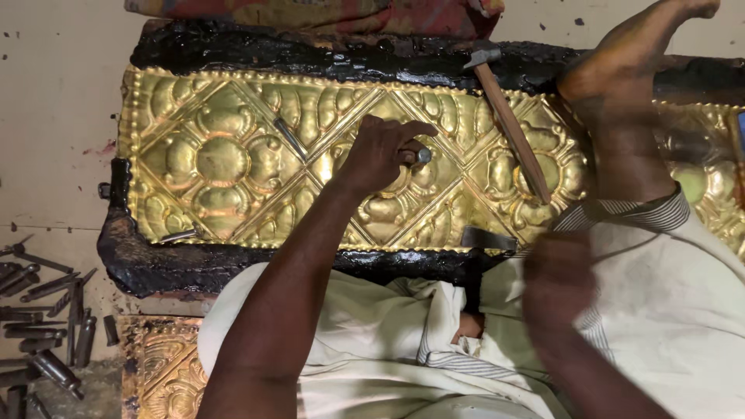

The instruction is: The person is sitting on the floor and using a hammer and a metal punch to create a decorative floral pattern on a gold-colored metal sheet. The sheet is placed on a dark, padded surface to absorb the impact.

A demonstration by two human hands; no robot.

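Partly blurred right hand (557,281) (grip unclear); left hand (382,155) pinches punch (419,156).

Glossy embossed brass sheet (233,155), rough black pitch bed (194,268), wooden-handled hammer (508,120)

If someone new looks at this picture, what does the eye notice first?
First comes the large golden metal sheet with raised flower and diamond patterns, bedded in a black pitch block across the middle. At its centre the left hand holds a small steel punch upright on the sheet, while the blurred right hand grips a wooden-handled hammer.
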